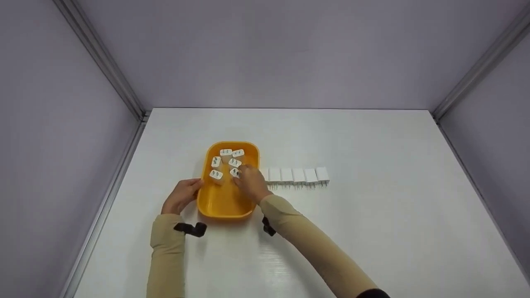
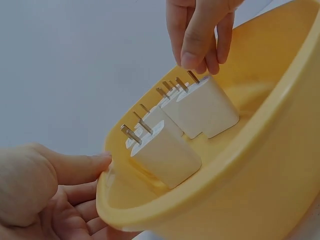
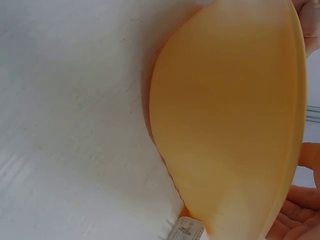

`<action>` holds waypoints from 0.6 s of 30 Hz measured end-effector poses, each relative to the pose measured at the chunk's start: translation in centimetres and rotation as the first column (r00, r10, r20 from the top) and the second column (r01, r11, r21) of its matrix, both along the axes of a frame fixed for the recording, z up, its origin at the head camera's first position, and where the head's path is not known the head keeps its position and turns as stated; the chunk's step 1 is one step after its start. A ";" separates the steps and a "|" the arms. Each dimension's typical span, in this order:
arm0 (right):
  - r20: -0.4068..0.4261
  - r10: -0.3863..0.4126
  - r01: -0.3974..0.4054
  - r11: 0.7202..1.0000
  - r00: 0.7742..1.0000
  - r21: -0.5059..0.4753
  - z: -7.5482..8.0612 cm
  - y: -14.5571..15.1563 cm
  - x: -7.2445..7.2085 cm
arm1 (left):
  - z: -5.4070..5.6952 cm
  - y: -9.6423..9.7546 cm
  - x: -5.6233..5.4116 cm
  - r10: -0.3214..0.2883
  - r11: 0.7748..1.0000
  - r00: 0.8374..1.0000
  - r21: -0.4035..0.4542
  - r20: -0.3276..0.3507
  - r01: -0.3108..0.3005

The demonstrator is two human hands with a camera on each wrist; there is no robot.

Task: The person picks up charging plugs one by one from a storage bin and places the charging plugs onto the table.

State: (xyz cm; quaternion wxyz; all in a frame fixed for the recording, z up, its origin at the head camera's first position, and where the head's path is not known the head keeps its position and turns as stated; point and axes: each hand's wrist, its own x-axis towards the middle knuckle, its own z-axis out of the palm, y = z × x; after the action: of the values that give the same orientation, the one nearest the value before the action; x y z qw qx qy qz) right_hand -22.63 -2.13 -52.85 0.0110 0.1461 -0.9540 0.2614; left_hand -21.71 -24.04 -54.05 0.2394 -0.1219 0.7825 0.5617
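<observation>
My left hand (image 1: pixel 182 195) holds the left rim of an orange-yellow plastic tray (image 1: pixel 225 212); in the left wrist view, the thumb lies at the rim and the fingers are below it. My right hand (image 1: pixel 251 182) reaches over the tray's right side. Its fingertips are right at the top of a white plug charger (image 2: pixel 207 107), whose metal prongs point up below the thumb. Several more chargers stand prongs-up in the tray, including one near charger (image 2: pixel 167 155) close to my left thumb. In the right wrist view, the tray's outer wall (image 3: pixel 225 110) hides the right fingertips.
Right of the tray, a row of white plug chargers (image 1: pixel 298 175) lies on the white table (image 1: pixel 372 207), prongs toward me. My right forearm partly covers the near end of this row. Grey walls (image 1: pixel 290 54) enclose the table at the back and sides.
</observation>
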 end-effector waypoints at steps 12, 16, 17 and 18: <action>0.065 -0.105 0.101 0.993 0.992 0.057 -0.4 -1.1 -0.2 | -0.2 0.4 -0.3 -0.008 1.000 1.000 -0.012 -0.025 0.008; 0.098 -0.137 0.129 0.988 0.986 0.082 -0.8 -1.3 -0.3 | -0.2 0.7 -0.4 -0.009 1.000 1.000 -0.023 -0.014 0.008; 0.096 -0.139 0.130 0.987 0.986 0.093 -0.9 -1.3 -0.3 | -0.1 0.8 -0.4 -0.007 1.000 1.000 -0.022 -0.013 0.007; 0.092 -0.139 0.130 0.987 0.986 0.098 -1.0 -1.3 -0.3 | -0.1 0.8 -0.4 -0.011 1.000 1.000 -0.025 -0.015 0.010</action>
State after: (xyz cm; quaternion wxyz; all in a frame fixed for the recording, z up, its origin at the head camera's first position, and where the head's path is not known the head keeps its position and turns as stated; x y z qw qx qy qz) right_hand -22.94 -3.42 -53.82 -0.0251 0.0685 -0.9721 0.2230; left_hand -22.11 -23.21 -54.15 0.2351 -0.1166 0.7918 0.5515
